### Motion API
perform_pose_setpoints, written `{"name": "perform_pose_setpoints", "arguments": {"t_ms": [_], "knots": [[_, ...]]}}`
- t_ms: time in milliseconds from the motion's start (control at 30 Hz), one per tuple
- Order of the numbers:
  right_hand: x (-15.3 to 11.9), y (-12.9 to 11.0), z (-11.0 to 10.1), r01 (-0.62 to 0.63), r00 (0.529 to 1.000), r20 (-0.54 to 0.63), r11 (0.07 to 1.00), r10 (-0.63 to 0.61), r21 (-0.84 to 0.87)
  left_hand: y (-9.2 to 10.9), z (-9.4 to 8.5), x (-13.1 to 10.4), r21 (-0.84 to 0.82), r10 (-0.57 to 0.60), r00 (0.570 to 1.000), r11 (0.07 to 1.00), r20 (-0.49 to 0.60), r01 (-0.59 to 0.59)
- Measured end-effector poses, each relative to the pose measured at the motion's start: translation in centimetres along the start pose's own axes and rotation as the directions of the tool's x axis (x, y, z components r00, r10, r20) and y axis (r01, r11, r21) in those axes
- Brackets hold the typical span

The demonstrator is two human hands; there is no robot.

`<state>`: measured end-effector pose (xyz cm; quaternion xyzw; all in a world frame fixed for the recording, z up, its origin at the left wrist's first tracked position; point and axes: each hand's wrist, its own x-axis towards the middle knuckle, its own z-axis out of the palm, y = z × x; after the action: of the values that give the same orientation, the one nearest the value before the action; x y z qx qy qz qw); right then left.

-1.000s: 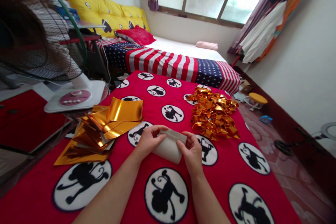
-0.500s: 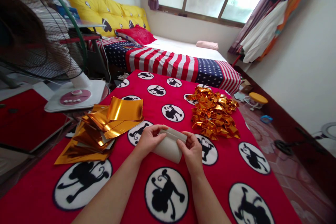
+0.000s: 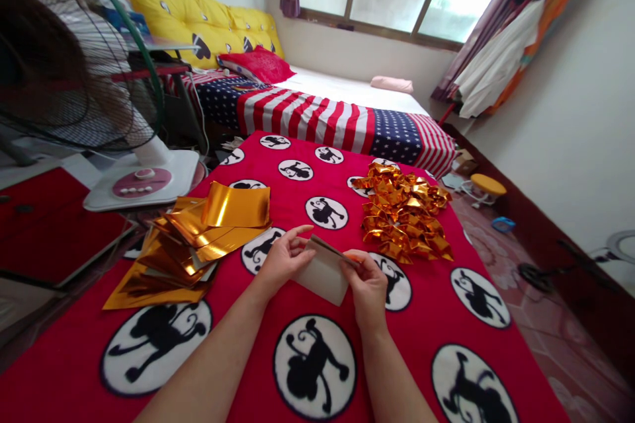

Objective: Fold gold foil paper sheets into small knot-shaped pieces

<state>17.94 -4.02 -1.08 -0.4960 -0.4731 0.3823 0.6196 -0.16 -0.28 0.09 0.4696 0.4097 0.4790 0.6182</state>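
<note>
A sheet of paper (image 3: 323, 275), its greyish-white side facing me, is held over the red cloth with its far edge folded. At the sheet's left end is my left hand (image 3: 286, 258), thumb on the near face and other fingers behind it, the index finger raised. My right hand (image 3: 367, 283) pinches the right end by the fold, where a bit of orange shows at the fingertips. To the left lies a loose pile of gold foil paper sheets (image 3: 235, 206). Folded gold foil pieces (image 3: 404, 215) form a heap on the right.
The red cloth (image 3: 225, 350) with monkey circles covers the table. A fan (image 3: 143, 175) stands at the left, with a person partly seen behind its guard. Beyond the table is a bed (image 3: 317, 115) with a striped cover. A yellow stool (image 3: 489, 185) is on the floor at right.
The paper's far flap, folded down toward me before, now stands up along a crease. My left fingers have lifted slightly off the top edge; the piles have not moved.
</note>
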Motion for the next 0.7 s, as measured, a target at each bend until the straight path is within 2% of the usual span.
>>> {"name": "perform_pose_setpoints", "arguments": {"t_ms": [133, 233, 400, 533, 633, 700], "knots": [[0.1, 0.1, -0.1, 0.093, 0.996, -0.013, 0.996, -0.093, -0.01, -0.1, 0.0, 0.0, -0.01, 0.001, 1.0, 1.0, 0.025, -0.001], [0.0, 0.1, -0.1, 0.107, 0.994, -0.003, 0.994, -0.108, -0.017, -0.3, -0.1, 0.1, -0.007, -0.013, 1.0, 1.0, 0.013, 0.014], [-0.4, -0.7, 0.2, 0.153, 0.988, 0.04, 0.981, -0.15, -0.121, -0.4, 0.0, 0.1, -0.006, -0.009, 1.0, 1.0, 0.017, 0.009], [-0.5, -1.0, 0.3, 0.139, 0.988, 0.078, 0.981, -0.129, -0.137, -0.1, 0.0, 0.1, 0.019, 0.003, 1.0, 1.0, -0.003, -0.003], [-0.5, -0.8, 0.4, 0.113, 0.993, 0.051, 0.989, -0.108, -0.098, 0.1, 0.1, 0.0, 0.02, 0.009, 1.0, 1.0, -0.019, -0.009], [-0.5, -0.6, 0.5, 0.044, 0.999, 0.022, 0.997, -0.042, -0.066, 0.3, 0.2, -0.1, 0.03, 0.01, 1.0, 1.0, -0.021, -0.01]]}}
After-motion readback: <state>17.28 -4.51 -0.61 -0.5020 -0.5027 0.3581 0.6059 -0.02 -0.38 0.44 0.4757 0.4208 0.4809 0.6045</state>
